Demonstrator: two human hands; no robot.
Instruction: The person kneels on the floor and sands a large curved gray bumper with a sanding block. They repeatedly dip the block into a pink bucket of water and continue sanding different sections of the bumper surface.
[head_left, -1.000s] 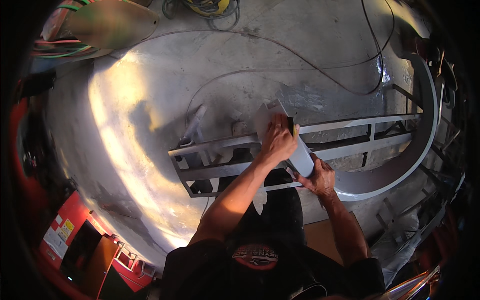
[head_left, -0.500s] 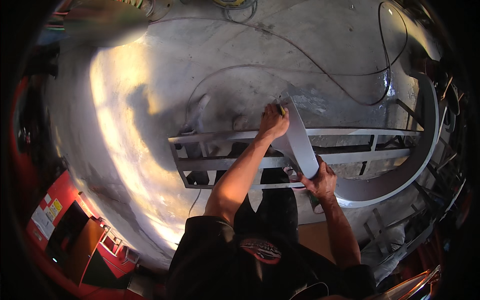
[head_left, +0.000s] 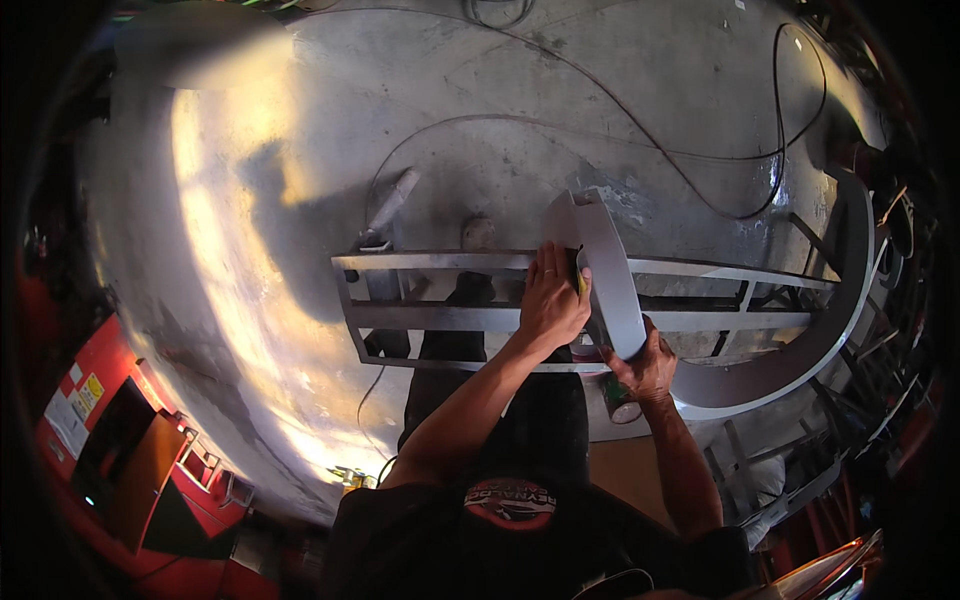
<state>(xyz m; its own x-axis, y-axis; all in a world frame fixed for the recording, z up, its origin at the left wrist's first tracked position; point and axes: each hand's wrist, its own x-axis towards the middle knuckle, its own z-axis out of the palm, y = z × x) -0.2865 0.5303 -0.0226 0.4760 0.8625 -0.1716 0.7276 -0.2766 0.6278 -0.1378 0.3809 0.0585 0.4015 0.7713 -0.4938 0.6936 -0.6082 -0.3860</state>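
A grey, smooth curved metal piece [head_left: 622, 290] stands tilted across a metal frame of square tubes [head_left: 460, 318]. My left hand [head_left: 556, 305] lies along its left side, fingers stretched together, thumb against a small yellow-and-black thing [head_left: 583, 284] whose kind I cannot make out. The near end of the piece is gripped by my right hand [head_left: 648, 366], thumb on the left and fingers on the right. A wide grey curved band [head_left: 800, 375] sweeps round on the right; my right hand hides whether it joins the held piece.
A greenish can [head_left: 622, 408] stands below my right hand. A dark hose [head_left: 640, 130] loops over the concrete floor [head_left: 450, 80]. Metal bars [head_left: 840, 390] crowd the right side. A red machine or cabinet [head_left: 100, 360] stands at the lower left.
My left hand has slid nearer to me along the piece, from its far end to about its middle. My right hand keeps its grip. The view has shifted slightly.
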